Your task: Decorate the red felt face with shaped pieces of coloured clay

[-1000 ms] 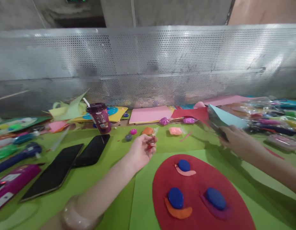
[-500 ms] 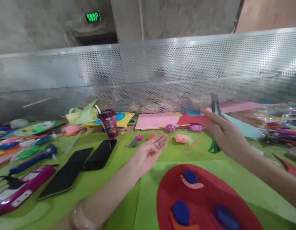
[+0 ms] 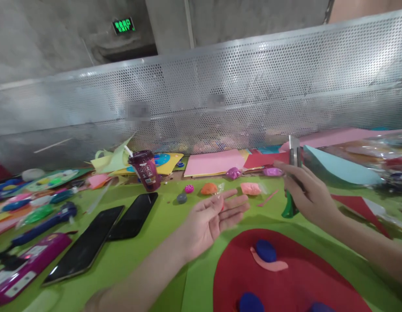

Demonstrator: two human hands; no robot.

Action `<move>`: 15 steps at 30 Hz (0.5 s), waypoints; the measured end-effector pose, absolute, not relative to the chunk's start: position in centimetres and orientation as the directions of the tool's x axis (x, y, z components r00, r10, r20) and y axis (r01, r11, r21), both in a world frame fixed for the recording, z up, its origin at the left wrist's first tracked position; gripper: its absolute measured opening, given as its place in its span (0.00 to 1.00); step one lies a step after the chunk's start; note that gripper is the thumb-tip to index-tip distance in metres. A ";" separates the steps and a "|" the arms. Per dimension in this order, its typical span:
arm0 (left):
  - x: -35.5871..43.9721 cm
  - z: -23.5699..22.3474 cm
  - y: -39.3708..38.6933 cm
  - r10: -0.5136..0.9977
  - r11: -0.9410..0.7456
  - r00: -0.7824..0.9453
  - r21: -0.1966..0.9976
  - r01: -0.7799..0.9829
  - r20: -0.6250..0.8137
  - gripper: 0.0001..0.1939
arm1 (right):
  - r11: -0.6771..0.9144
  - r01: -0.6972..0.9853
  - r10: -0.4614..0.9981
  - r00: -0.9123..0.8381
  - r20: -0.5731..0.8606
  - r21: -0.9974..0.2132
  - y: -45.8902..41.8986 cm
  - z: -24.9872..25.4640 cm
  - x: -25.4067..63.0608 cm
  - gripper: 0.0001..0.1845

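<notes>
My left hand (image 3: 207, 223) is palm up above the green table, fingers loosely stretched. A small red lump (image 3: 222, 203) shows at its thumb and forefinger; its exact kind is hard to make out. My right hand (image 3: 306, 190) grips a utility knife (image 3: 289, 203) with a green handle, its metal end pointing up. Below both hands lies a red rounded paper shape (image 3: 279, 277) on a light green sheet (image 3: 201, 286). On it are a blue oval (image 3: 266, 250), a curved pink strip (image 3: 269, 264) and more blue ovals, cut off by the frame's lower edge.
Beyond my left hand sit orange clay (image 3: 209, 188), pink clay (image 3: 251, 188), a grey lump (image 3: 182, 198) and a dotted pink ball (image 3: 189, 189). Left are two phones (image 3: 134, 216), a purple cup (image 3: 145, 171) and a power strip (image 3: 32, 264). A perforated metal panel (image 3: 188, 99) stands behind.
My left hand has moved right and its thumb has come over to the small red lump. My right hand, still holding the knife, is slightly lower. The view has shifted and tilted.
</notes>
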State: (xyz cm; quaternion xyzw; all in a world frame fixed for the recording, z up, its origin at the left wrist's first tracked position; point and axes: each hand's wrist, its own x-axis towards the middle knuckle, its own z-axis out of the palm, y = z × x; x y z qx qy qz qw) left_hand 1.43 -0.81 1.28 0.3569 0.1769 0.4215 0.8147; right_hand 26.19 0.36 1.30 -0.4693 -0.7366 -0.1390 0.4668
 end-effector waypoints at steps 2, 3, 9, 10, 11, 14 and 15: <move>1.5 1.4 -1.0 0.814 0.381 0.580 0.749 -0.543 0.007 0.15 | 0.540 0.819 0.556 -0.174 0.813 -0.194 -0.1 1.4 25.8 0.16; 1.5 1.4 -1.0 0.811 0.379 0.585 0.757 -0.532 0.006 0.16 | 0.549 0.817 0.549 -0.197 0.812 -0.174 -0.3 1.4 25.7 0.16; 1.4 1.3 -0.9 0.817 0.367 0.576 0.791 -0.489 -0.023 0.18 | 0.513 0.851 0.469 -0.171 0.866 -0.110 -1.0 1.7 25.0 0.14; 1.4 1.3 -0.9 0.827 0.368 0.560 0.792 -0.487 -0.040 0.17 | 0.486 0.865 0.473 -0.143 0.870 -0.122 -1.0 1.8 25.1 0.13; 1.4 1.3 -0.8 0.837 0.368 0.544 0.795 -0.483 -0.058 0.16 | 0.451 0.879 0.485 -0.094 0.869 -0.156 -1.0 1.9 25.1 0.13; 1.3 1.2 -0.6 0.860 0.350 0.503 0.812 -0.467 -0.081 0.15 | 0.365 0.846 0.558 0.137 0.818 -0.390 -0.8 2.6 25.3 0.15; 1.2 1.2 -0.5 0.866 0.337 0.495 0.817 -0.468 -0.074 0.14 | 0.384 0.791 0.588 0.189 0.787 -0.476 -0.7 3.0 25.4 0.16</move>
